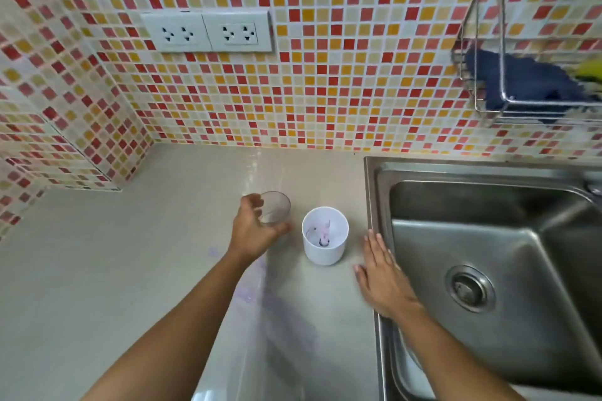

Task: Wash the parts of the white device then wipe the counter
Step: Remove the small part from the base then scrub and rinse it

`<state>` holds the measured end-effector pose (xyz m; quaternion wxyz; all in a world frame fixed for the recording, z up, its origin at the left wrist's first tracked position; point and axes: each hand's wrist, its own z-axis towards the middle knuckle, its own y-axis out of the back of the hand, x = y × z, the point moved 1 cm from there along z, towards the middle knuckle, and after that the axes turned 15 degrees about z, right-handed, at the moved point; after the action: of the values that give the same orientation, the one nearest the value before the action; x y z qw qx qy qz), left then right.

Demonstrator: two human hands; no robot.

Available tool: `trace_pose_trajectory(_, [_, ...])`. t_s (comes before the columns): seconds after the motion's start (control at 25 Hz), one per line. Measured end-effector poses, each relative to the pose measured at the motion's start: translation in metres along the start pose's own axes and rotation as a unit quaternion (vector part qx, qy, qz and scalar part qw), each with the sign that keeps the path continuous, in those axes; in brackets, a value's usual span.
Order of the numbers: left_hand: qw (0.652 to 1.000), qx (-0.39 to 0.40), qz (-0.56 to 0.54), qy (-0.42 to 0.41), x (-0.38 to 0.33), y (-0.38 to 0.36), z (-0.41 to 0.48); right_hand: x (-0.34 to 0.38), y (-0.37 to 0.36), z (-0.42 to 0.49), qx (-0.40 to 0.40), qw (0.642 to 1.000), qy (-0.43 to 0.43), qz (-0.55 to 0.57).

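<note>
A white cup-shaped device base (pixel 324 235) stands upright on the beige counter (pixel 130 254), with a small blade and pinkish residue inside. Just left of it is a clear cylindrical cup (pixel 276 208); my left hand (pixel 252 231) curls round its near side and grips it. To the right of the white base, my right hand (pixel 384 277) lies flat with straight fingers on the counter beside the sink's left rim, holding nothing. Faint purple smears (pixel 250 293) mark the counter near my left forearm.
A stainless steel sink (pixel 508 257) with a round drain fills the right side. A wire rack (pixel 527 98) on the tiled wall holds a dark blue cloth and something yellow-green. Two double wall sockets (pixel 208 32) sit above the counter.
</note>
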<state>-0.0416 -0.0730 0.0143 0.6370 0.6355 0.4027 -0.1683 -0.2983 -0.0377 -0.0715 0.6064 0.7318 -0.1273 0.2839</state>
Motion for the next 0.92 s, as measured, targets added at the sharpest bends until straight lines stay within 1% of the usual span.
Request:
trace_pose_trajectory(0.16, [1.000,0.024,0.008,-0.017,0.013,-0.013,0.008,0.000,-0.004,0.001,-0.005,1.000,-0.009,-0.006])
trace_pose_trajectory(0.32, [0.996,0.082,-0.012,-0.019,0.011,0.000,0.006,0.002,0.004,0.002,-0.009,1.000,-0.002,0.011])
trace_pose_trajectory(0.36, [0.996,0.078,-0.010,-0.031,0.007,0.008,0.005,0.004,0.009,0.003,-0.021,0.999,-0.004,0.039])
trace_pose_trajectory(0.4, [0.997,0.054,0.003,-0.055,0.000,0.017,0.003,0.007,0.015,0.005,-0.041,0.996,-0.006,0.073])
trace_pose_trajectory(0.48, [0.992,-0.014,0.037,-0.121,-0.019,0.032,0.001,0.015,0.032,0.011,-0.081,0.986,0.002,0.145])
trace_pose_trajectory(0.52, [0.985,-0.032,0.057,-0.158,-0.031,0.036,0.001,0.021,0.041,0.014,-0.094,0.980,0.018,0.173])
trace_pose_trajectory(0.56, [0.976,-0.025,0.085,-0.201,-0.043,0.036,0.001,0.026,0.050,0.016,-0.093,0.976,0.035,0.195])
trace_pose_trajectory(0.6, [0.961,0.000,0.121,-0.251,-0.055,0.033,-0.001,0.032,0.057,0.018,-0.077,0.973,0.048,0.212])
trace_pose_trajectory(0.64, [0.939,0.035,0.162,-0.302,-0.062,0.027,-0.002,0.040,0.063,0.019,-0.049,0.973,0.056,0.220])
trace_pose_trajectory(0.72, [0.883,0.096,0.251,-0.386,-0.067,0.011,-0.005,0.055,0.066,0.023,0.006,0.976,0.065,0.205])
trace_pose_trajectory(0.76, [0.860,0.113,0.289,-0.406,-0.067,0.004,-0.006,0.060,0.065,0.025,0.023,0.978,0.071,0.194])
trace_pose_trajectory(0.8, [0.846,0.122,0.313,-0.414,-0.065,-0.002,-0.006,0.065,0.062,0.027,0.034,0.979,0.073,0.187])
trace_pose_trajectory(0.92, [0.844,0.120,0.316,-0.417,-0.065,-0.007,-0.005,0.073,0.055,0.029,0.036,0.977,0.060,0.203])
